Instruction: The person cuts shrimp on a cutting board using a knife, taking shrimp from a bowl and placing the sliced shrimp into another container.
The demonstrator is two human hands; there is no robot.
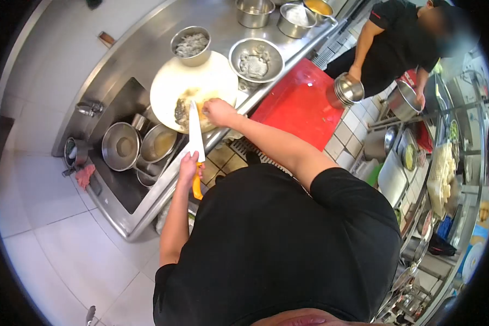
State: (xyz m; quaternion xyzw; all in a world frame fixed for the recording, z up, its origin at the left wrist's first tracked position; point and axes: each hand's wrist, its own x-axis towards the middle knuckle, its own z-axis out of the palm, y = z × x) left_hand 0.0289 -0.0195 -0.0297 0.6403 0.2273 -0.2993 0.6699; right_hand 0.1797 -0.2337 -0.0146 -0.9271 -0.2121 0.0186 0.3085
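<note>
My left hand [188, 169] is wrapped round the yellow-orange handle of a kitchen knife [195, 130]. Its white-looking blade points away from me over a round white cutting board [165, 81]. On the board's near right part, my right hand [220, 112] has its fingers curled in a pinch; what they hold is too small to make out. A dark, wet heap of scraps [181, 112] lies left of the blade. At the board's far edge stands a metal pot of greyish pieces [192, 44], perhaps shrimp. Beside it, a metal bowl [256, 48] holds similar greyish pieces.
Left of the board is a sink [130, 92] with several metal pans and a strainer [120, 145]. More metal pots [255, 12] stand at the back. A red surface [296, 103] lies to the right. Beyond it, a co-worker [388, 38] in black holds metal containers [346, 90].
</note>
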